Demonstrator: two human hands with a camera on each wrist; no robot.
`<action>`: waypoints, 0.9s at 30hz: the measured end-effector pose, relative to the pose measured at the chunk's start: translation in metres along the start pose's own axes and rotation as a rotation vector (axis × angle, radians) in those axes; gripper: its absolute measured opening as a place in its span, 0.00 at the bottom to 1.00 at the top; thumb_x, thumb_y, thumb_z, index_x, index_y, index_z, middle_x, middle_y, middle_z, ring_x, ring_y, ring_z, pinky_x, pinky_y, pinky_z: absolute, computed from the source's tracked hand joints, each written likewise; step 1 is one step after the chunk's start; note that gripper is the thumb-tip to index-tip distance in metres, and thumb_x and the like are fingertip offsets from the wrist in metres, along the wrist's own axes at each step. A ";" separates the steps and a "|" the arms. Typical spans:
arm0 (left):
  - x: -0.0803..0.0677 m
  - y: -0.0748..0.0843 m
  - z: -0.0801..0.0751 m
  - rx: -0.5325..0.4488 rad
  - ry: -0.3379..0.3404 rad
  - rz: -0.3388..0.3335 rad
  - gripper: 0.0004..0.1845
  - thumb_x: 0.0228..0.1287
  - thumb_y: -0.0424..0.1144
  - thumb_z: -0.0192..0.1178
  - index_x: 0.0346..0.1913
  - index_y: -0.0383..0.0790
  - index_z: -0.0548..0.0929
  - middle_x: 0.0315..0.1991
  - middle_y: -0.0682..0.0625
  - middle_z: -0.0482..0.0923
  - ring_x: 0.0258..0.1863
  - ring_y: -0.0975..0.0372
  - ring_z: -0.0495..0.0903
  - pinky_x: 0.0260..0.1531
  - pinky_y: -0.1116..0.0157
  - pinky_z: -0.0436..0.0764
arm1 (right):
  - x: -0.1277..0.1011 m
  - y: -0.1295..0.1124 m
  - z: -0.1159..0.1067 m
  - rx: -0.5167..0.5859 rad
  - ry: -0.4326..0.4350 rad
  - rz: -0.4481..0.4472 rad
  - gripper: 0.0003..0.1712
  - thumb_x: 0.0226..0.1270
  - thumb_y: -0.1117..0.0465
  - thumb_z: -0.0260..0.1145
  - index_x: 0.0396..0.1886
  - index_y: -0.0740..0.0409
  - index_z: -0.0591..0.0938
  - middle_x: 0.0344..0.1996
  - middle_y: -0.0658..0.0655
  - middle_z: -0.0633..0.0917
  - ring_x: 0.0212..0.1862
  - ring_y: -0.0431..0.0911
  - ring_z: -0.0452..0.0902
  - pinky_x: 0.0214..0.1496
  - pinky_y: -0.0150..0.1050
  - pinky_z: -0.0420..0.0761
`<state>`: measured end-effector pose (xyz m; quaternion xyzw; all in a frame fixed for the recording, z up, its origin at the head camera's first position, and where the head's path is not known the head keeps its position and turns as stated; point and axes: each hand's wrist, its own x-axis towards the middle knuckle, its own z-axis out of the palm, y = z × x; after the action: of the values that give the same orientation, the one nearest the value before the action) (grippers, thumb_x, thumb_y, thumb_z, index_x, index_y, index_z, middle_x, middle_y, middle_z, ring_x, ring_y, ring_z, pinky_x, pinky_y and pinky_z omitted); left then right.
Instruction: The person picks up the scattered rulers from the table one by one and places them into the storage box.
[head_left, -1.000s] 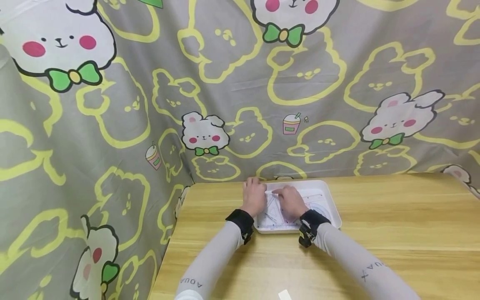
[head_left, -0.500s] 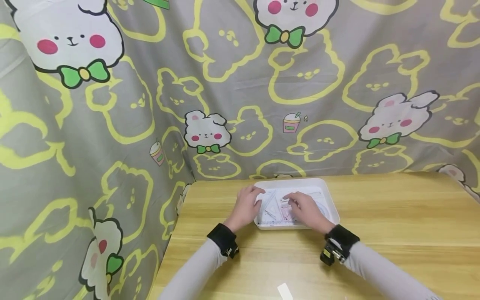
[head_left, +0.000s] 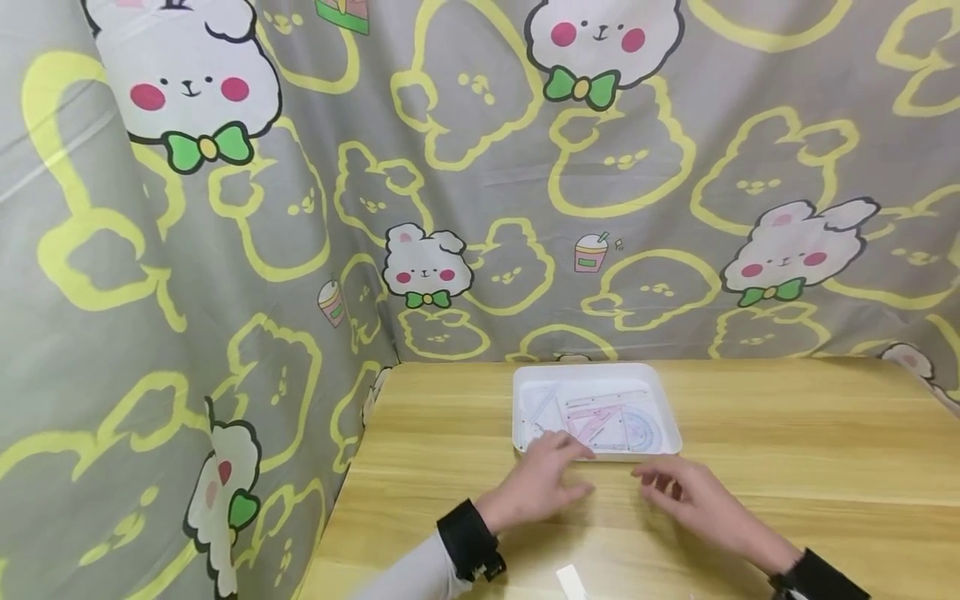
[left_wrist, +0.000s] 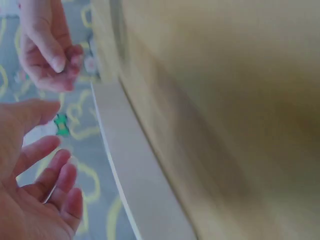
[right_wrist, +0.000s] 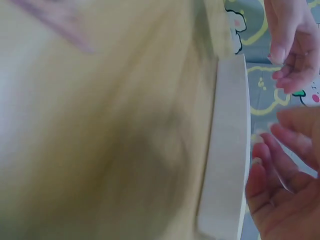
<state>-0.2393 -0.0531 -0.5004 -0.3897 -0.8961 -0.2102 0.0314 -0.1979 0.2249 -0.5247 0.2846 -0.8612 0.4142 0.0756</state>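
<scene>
- Drawing both hands away from the white tray (head_left: 520,417) is judged to be the step in hand; it is done well when the fingers are kept lifted, so that the near rim is not caught and the tray is not dragged on the desk (head_left: 787,433).
- The left hand (head_left: 536,483) is seen with fingers relaxed and spread, nothing held; its fingertips lie just at the near rim of the tray.
- The right hand (head_left: 693,500) is loosely curled and also empty, near the tray's front right corner, apart from it.
- Beyond the fingers, the tray lies flat on the desk; inside it transparent rulers (head_left: 600,417) are laid flat: set squares, a straight ruler and a protractor (head_left: 641,429), partly overlapping.
</scene>
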 end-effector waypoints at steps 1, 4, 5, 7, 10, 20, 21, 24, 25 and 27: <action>-0.003 0.005 0.004 0.000 -0.031 0.012 0.24 0.67 0.52 0.71 0.63 0.52 0.82 0.55 0.59 0.79 0.55 0.68 0.75 0.59 0.68 0.73 | -0.009 0.002 0.000 -0.011 -0.016 -0.021 0.15 0.64 0.65 0.75 0.50 0.59 0.86 0.37 0.47 0.86 0.36 0.32 0.77 0.33 0.32 0.80; -0.010 0.021 0.015 0.014 -0.124 0.067 0.26 0.67 0.58 0.70 0.65 0.56 0.81 0.56 0.62 0.77 0.56 0.71 0.71 0.59 0.71 0.70 | -0.032 0.004 -0.002 -0.058 -0.102 -0.061 0.18 0.60 0.58 0.80 0.49 0.53 0.86 0.39 0.43 0.84 0.38 0.31 0.76 0.34 0.33 0.79; -0.011 0.026 0.019 0.018 -0.156 0.092 0.26 0.67 0.59 0.69 0.65 0.56 0.81 0.56 0.63 0.76 0.56 0.72 0.71 0.59 0.72 0.68 | -0.039 0.005 -0.003 -0.048 -0.147 -0.058 0.18 0.60 0.56 0.81 0.48 0.51 0.85 0.38 0.41 0.83 0.38 0.31 0.75 0.33 0.33 0.78; -0.012 0.036 0.025 0.027 -0.200 0.150 0.28 0.66 0.61 0.69 0.65 0.57 0.81 0.56 0.63 0.75 0.55 0.72 0.69 0.55 0.75 0.66 | -0.051 0.006 -0.006 -0.032 -0.241 -0.055 0.18 0.60 0.53 0.81 0.47 0.48 0.84 0.37 0.37 0.80 0.38 0.29 0.72 0.32 0.31 0.74; -0.014 0.051 0.035 0.034 -0.267 0.197 0.30 0.65 0.63 0.69 0.66 0.58 0.81 0.57 0.64 0.74 0.53 0.74 0.68 0.50 0.77 0.63 | -0.066 0.012 -0.006 0.008 -0.323 -0.076 0.17 0.61 0.52 0.80 0.45 0.47 0.83 0.36 0.34 0.76 0.36 0.26 0.68 0.30 0.29 0.70; -0.014 0.090 0.072 0.128 -0.434 0.305 0.22 0.79 0.58 0.54 0.70 0.61 0.77 0.62 0.63 0.71 0.55 0.76 0.63 0.44 0.80 0.57 | -0.116 0.016 0.018 -0.199 -0.009 -0.163 0.21 0.47 0.65 0.82 0.34 0.41 0.80 0.32 0.26 0.67 0.32 0.21 0.61 0.27 0.22 0.64; -0.014 0.093 0.075 0.138 -0.459 0.301 0.22 0.80 0.58 0.52 0.71 0.62 0.76 0.63 0.63 0.70 0.55 0.75 0.62 0.44 0.80 0.56 | -0.120 0.014 0.022 -0.233 0.060 -0.162 0.25 0.42 0.67 0.83 0.32 0.39 0.79 0.31 0.25 0.66 0.31 0.21 0.60 0.26 0.20 0.62; -0.011 0.103 0.082 0.155 -0.503 0.287 0.22 0.81 0.60 0.48 0.72 0.67 0.72 0.64 0.65 0.66 0.57 0.75 0.60 0.46 0.79 0.56 | -0.131 0.011 0.031 -0.316 0.241 -0.159 0.30 0.34 0.66 0.85 0.27 0.33 0.76 0.28 0.23 0.64 0.28 0.20 0.58 0.24 0.17 0.59; -0.009 0.105 0.084 0.157 -0.515 0.284 0.22 0.81 0.61 0.48 0.73 0.69 0.71 0.65 0.66 0.65 0.57 0.75 0.60 0.46 0.78 0.56 | -0.133 0.013 0.033 -0.311 0.259 -0.170 0.28 0.36 0.64 0.85 0.27 0.34 0.75 0.28 0.24 0.64 0.28 0.20 0.57 0.24 0.17 0.58; -0.006 0.109 0.085 0.163 -0.533 0.289 0.23 0.80 0.62 0.49 0.73 0.72 0.70 0.66 0.67 0.64 0.58 0.76 0.59 0.47 0.78 0.56 | -0.137 0.016 0.036 -0.300 0.289 -0.196 0.23 0.46 0.56 0.84 0.25 0.36 0.74 0.27 0.24 0.64 0.28 0.19 0.55 0.23 0.17 0.57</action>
<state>-0.1484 0.0430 -0.5412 -0.5505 -0.8220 -0.0216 -0.1441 -0.0900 0.2637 -0.6090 0.2901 -0.8618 0.3085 0.2794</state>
